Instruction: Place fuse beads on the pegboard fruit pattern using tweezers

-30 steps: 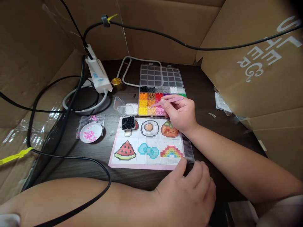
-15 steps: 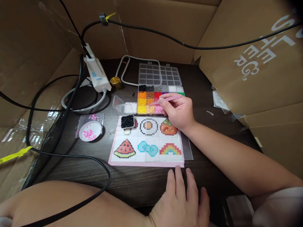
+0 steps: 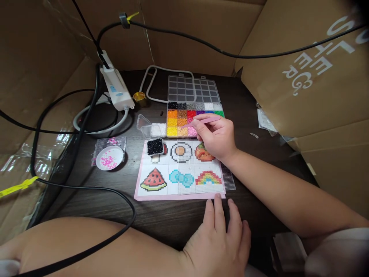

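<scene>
Dark wood-grain tabletop (image 3: pixel 158 209) sits boxed in: cardboard back panel (image 3: pixel 190 55) behind it, cardboard left panel (image 3: pixel 34 69) to its left, white-lettered cardboard panel (image 3: pixel 271 84) to its right. Light is dim, glinting on clear tape (image 3: pixel 17 164) left of tabletop.

The tweezers (image 3: pixel 210 120) are pink; the pink-bordered sheet (image 3: pixel 173 191) shows a red-and-green pixel watermelon (image 3: pixel 153 181) at its eight o'clock.

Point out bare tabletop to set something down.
Free: the tabletop between white dish and pattern sheet, and right of the open organizer lid. Crowded: around the power strip, and between sheet and lid, where the right hand holds pink tweezers.
</scene>
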A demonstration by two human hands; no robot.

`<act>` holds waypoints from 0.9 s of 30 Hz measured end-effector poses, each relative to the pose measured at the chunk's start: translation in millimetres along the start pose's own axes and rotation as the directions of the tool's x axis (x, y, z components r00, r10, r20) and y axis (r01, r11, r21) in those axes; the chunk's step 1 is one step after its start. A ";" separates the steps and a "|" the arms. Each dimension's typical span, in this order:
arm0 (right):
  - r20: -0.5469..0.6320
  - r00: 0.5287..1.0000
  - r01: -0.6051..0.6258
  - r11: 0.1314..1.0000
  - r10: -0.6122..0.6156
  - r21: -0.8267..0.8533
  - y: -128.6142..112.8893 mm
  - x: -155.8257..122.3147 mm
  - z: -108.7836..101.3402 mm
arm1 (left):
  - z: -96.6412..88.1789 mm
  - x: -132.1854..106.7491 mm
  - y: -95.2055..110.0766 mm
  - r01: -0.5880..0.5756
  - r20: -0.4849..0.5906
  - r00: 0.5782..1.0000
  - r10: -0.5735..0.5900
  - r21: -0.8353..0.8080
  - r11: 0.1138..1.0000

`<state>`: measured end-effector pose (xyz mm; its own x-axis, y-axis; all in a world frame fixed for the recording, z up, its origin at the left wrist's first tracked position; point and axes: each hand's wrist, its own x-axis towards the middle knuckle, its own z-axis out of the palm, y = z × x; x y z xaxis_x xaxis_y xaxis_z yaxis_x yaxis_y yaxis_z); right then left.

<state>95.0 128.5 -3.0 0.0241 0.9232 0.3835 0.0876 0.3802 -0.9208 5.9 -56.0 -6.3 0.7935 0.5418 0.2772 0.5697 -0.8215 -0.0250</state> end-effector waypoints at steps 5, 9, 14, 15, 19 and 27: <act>-0.025 0.988 0.151 0.988 -0.152 -0.017 -7.2 -7.2 -0.9 | -1.1 0.1 -0.5 -0.014 0.010 1.000 0.014 0.012 1.000; 0.273 0.919 0.324 0.940 -0.284 -0.110 -25.3 -20.2 -18.1 | -1.0 -3.1 1.6 -0.010 0.016 1.000 0.010 0.003 1.000; 0.748 0.608 0.662 0.690 -0.266 -0.293 -49.2 -45.1 -60.4 | 0.8 -6.3 5.8 0.013 0.013 1.000 -0.013 -0.009 1.000; 0.758 0.614 0.649 0.688 -0.220 -0.326 -52.2 -50.8 -69.8 | 1.2 -6.4 6.5 0.018 0.011 1.000 -0.018 -0.007 1.000; 0.727 0.676 0.599 0.662 -0.116 -0.452 -55.0 -71.9 -103.4 | 2.7 -5.9 8.8 0.010 0.017 1.000 -0.010 0.017 1.000; 0.750 0.632 0.724 0.492 -0.194 -0.483 -39.9 -87.4 -127.0 | -0.8 -6.7 6.9 -0.041 0.067 0.997 0.037 0.066 0.997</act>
<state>215.9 25.6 9.3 -0.7487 0.5516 0.3676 0.5418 0.8287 -0.1402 4.3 -65.5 -7.5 0.8265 0.5220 0.2110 0.5494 -0.8295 -0.1000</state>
